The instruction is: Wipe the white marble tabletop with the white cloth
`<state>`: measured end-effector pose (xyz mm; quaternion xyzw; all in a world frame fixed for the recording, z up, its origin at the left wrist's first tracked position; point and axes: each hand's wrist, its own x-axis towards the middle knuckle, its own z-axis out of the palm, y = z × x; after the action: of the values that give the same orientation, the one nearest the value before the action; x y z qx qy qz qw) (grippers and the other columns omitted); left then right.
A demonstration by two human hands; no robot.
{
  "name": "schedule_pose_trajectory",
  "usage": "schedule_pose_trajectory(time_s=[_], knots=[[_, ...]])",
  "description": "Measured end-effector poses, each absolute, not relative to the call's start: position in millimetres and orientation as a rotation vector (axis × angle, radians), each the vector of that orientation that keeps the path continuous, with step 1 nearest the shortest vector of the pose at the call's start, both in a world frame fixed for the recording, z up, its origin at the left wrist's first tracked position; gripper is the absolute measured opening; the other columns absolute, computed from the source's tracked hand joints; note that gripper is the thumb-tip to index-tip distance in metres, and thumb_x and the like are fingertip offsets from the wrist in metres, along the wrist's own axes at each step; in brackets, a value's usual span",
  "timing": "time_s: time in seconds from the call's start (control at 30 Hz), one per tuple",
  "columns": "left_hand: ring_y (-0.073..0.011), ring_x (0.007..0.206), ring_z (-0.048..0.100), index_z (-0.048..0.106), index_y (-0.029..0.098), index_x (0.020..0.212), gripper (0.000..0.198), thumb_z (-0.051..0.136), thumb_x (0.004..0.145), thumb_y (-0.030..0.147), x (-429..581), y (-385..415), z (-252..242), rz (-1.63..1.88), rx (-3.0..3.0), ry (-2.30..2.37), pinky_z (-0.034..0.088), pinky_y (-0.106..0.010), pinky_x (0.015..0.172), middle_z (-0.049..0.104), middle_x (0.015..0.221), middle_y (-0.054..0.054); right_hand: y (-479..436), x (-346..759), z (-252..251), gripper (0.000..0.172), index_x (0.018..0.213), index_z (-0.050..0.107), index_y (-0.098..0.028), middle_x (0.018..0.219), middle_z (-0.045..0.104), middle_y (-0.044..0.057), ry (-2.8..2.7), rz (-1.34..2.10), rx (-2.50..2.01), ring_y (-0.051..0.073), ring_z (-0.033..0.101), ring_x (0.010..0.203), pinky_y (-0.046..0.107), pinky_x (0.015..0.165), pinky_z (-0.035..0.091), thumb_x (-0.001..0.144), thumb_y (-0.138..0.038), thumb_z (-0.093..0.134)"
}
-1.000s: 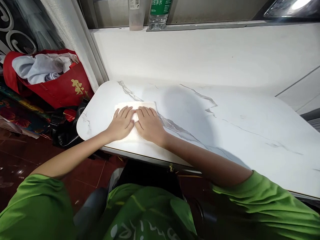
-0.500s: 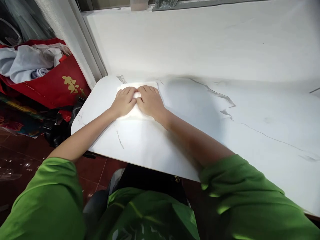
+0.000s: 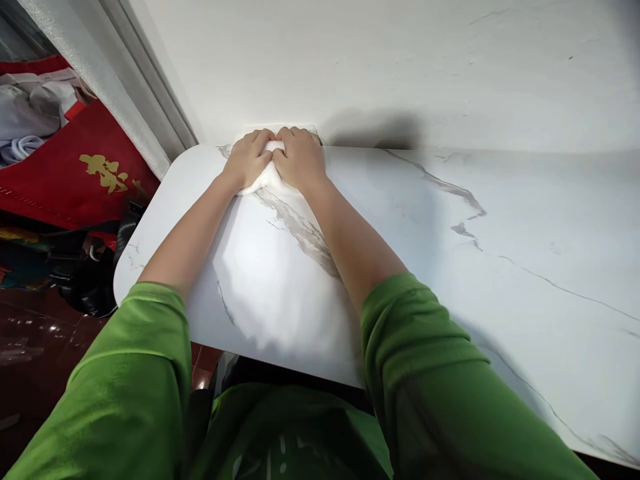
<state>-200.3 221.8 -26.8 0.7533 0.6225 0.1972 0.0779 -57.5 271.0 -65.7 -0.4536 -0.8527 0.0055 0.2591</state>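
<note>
A white cloth (image 3: 271, 179) lies at the far edge of the white marble-patterned table (image 3: 270, 280), bunched up in the middle, with its far side against the wall. My left hand (image 3: 249, 160) presses on its left part, fingers bent over it. Beside it, my right hand (image 3: 302, 159) grips the right part in the same way. The two thumbs and forefingers nearly meet over the cloth. Much of the cloth is hidden under both palms.
The white wall (image 3: 380, 60) rises right behind the table. At the left hangs a pale curtain (image 3: 100, 80). A red bag (image 3: 75, 160) with clothes in it stands past the table's left end, with a black bag (image 3: 87, 280) below.
Both hands have pushed the cloth away from me to the table's back edge. It lay flatter before and is now bunched. The view has tilted and shifted a little.
</note>
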Motion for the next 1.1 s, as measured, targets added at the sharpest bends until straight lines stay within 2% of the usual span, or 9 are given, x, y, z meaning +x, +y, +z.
schedule_pose_trajectory(time_s=[0.13, 0.27, 0.57, 0.73, 0.93, 1.1], knots=[[-0.0242, 0.132, 0.043, 0.05, 0.026, 0.132, 0.034, 0.032, 0.104, 0.035, -202, 226, -27, 0.517, 2.242, 1.881, 0.032, -0.045, 0.12, 0.055, 0.143, -0.004, 270, -59, -63, 0.036, 0.122, 0.056, -0.018, 0.12, 0.062, 0.016, -2.35, -0.023, -1.262, 0.034, 0.054, 0.12, 0.055, 0.104, 0.039, 0.103, -0.026, 0.026], [-0.0232, 0.14, 0.038, 0.046, 0.021, 0.137, 0.039, 0.025, 0.107, 0.034, -206, 225, -30, 0.447, 2.32, 1.824, 0.024, -0.045, 0.124, 0.048, 0.15, -0.006, 260, -59, -58, 0.035, 0.121, 0.055, -0.017, 0.121, 0.062, 0.016, -2.324, 0.018, -1.277, 0.033, 0.055, 0.12, 0.053, 0.107, 0.038, 0.1, -0.019, 0.026], [-0.0252, 0.143, 0.042, 0.053, 0.024, 0.136, 0.045, 0.031, 0.098, 0.028, -202, 202, -36, 0.521, 2.4, 1.803, 0.027, -0.044, 0.123, 0.054, 0.148, -0.008, 232, -51, -60, 0.036, 0.119, 0.054, -0.013, 0.12, 0.061, 0.017, -2.285, 0.082, -1.256, 0.031, 0.053, 0.12, 0.053, 0.108, 0.035, 0.095, -0.016, 0.028], [-0.0258, 0.145, 0.04, 0.05, 0.02, 0.14, 0.047, 0.029, 0.098, 0.027, -188, 161, -29, 0.434, 2.44, 1.802, 0.026, -0.045, 0.123, 0.051, 0.151, -0.011, 195, -37, -56, 0.034, 0.116, 0.055, -0.015, 0.12, 0.062, 0.016, -2.291, 0.084, -1.258, 0.031, 0.054, 0.117, 0.051, 0.108, 0.035, 0.095, -0.015, 0.029], [-0.0292, 0.148, 0.035, 0.045, 0.015, 0.145, 0.049, 0.028, 0.101, 0.03, -161, 89, -21, 0.336, 2.444, 1.835, 0.023, -0.052, 0.124, 0.044, 0.157, -0.016, 126, -9, -45, 0.034, 0.115, 0.058, -0.013, 0.123, 0.064, 0.017, -2.362, 0.083, -1.224, 0.031, 0.054, 0.117, 0.046, 0.107, 0.037, 0.089, -0.013, 0.037], [-0.0299, 0.152, 0.032, 0.043, 0.01, 0.147, 0.053, 0.027, 0.1, 0.028, -137, 29, -17, 0.289, 2.376, 1.898, 0.019, -0.052, 0.127, 0.042, 0.159, -0.018, 71, 12, -38, 0.032, 0.111, 0.062, -0.014, 0.111, 0.066, 0.018, -2.446, -0.018, -1.112, 0.034, 0.057, 0.106, 0.047, 0.098, 0.042, 0.089, -0.018, 0.038]])
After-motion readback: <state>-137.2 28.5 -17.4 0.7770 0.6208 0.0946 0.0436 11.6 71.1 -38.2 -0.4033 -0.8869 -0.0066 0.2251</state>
